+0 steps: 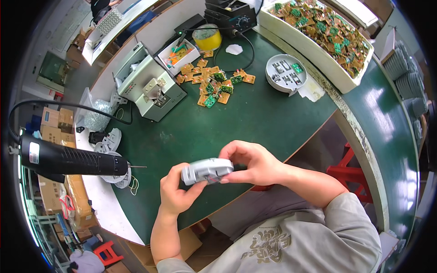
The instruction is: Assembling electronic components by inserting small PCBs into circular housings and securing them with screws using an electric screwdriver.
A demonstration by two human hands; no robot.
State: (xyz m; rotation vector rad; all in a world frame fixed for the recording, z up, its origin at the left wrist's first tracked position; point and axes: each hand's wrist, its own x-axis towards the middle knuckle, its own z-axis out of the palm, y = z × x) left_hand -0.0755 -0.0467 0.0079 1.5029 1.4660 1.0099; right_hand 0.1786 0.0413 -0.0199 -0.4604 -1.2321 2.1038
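Note:
Between my two hands, above the near part of the green bench, is a round grey plastic housing [207, 170], tilted on its edge. My left hand [176, 190] grips its left side, thumb below and fingers behind. On the right side my right hand [250, 163] pinches it between thumb and fingers. The face toward me shows some recesses, but its details are blurred. Farther off, a similar round grey housing [287, 75] lies with its inside up, a green circuit board in it. A loose heap of small brown and green circuit boards [214, 84] lies near the bench's middle.
A black electric screwdriver [75, 157] hangs at the left, its bit pointing over the bench. Behind it stand a grey screw-feeding machine [152, 91] and a white parts box [180, 57]. A white foam bin [350, 84] of circuit boards is far right; a yellow tape roll [207, 38] sits behind.

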